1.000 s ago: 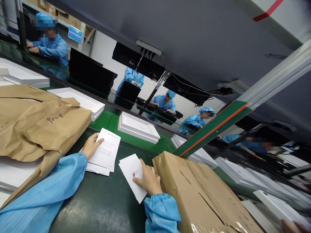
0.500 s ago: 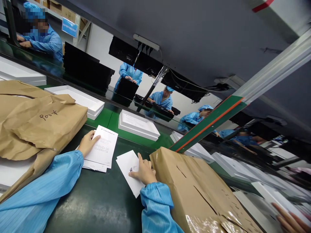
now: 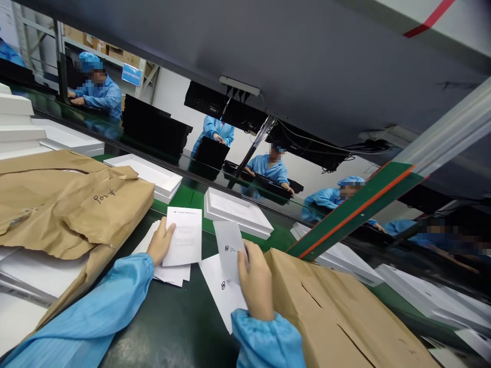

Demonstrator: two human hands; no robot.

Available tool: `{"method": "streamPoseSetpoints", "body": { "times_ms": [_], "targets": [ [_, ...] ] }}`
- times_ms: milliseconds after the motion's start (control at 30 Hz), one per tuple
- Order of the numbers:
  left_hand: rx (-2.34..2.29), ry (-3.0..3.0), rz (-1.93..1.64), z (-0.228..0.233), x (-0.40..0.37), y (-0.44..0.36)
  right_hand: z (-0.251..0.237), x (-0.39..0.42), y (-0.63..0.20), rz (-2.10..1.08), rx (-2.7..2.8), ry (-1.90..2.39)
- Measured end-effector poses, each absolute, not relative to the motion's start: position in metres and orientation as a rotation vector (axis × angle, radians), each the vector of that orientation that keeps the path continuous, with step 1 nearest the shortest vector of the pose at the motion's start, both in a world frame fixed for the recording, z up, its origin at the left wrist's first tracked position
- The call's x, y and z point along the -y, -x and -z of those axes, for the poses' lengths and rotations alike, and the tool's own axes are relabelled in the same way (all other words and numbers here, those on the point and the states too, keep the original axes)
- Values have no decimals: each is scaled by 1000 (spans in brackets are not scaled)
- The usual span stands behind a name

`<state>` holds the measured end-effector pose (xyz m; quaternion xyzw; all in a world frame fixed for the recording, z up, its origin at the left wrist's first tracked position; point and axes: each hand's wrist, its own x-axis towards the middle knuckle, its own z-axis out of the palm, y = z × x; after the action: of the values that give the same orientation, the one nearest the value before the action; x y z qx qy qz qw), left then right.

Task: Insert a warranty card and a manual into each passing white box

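My left hand (image 3: 162, 244) pinches a white warranty policy leaflet (image 3: 187, 237) by its left edge, tilted up above the bench. Beneath it lie several white papers (image 3: 174, 276) on the dark green surface. Between thumb and fingers, my right hand (image 3: 256, 278) grips a pale card (image 3: 227, 245) printed with a small black logo. Under that card rests a white sheet (image 3: 217, 276) with the same kind of logo, on the bench beside the brown paper package. The two held papers are apart.
An open brown paper package (image 3: 126, 214) with white sheets inside stands left; another brown package (image 3: 345, 306) stands right. White box trays (image 3: 238, 217) line the green belt (image 3: 187, 199). A slanted post (image 3: 353, 209) and an overhead shelf are close above. Co-workers (image 3: 103, 92) sit beyond.
My right hand has lifted a card off the white sheet, which stays on the bench. My left hand has raised the leaflet from the papers beneath. The view has shifted left.
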<state>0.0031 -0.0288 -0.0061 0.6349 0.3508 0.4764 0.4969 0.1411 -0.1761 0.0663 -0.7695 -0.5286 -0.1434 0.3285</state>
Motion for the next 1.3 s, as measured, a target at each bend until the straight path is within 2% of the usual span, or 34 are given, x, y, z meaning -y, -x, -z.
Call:
{"method": "streamPoseSetpoints", "body": {
  "times_ms": [100,233,367,533,600,700,767,1000,1300],
  "targets": [
    [-648,-1476,-1096,0,49,-11,-52,154,-110,427,1495,1938],
    [-479,-1364,-1036,0,63,-20,-27,140,-91,223,1591,1834],
    [-556,-1377,-1132,3,56,-19,-26,148,-100,-30,1683,1707],
    [-617,-1356,-1179,1,44,-10,-26,152,-133,-17,1321,1653],
    [-600,-1314,-1174,0,41,-8,-20,151,-145,-296,1156,1631],
    [-566,-1257,-1149,1,40,-7,-9,152,-149,-974,1068,1480],
    [-535,-1211,-1142,2,40,-8,-6,152,-145,-1153,1022,1378],
    [-399,-1271,-676,11,44,-14,-11,149,-141,-870,794,1291],
    [-689,-1545,-877,19,42,-13,-1,148,-147,-742,1026,1453]
  ]
}}
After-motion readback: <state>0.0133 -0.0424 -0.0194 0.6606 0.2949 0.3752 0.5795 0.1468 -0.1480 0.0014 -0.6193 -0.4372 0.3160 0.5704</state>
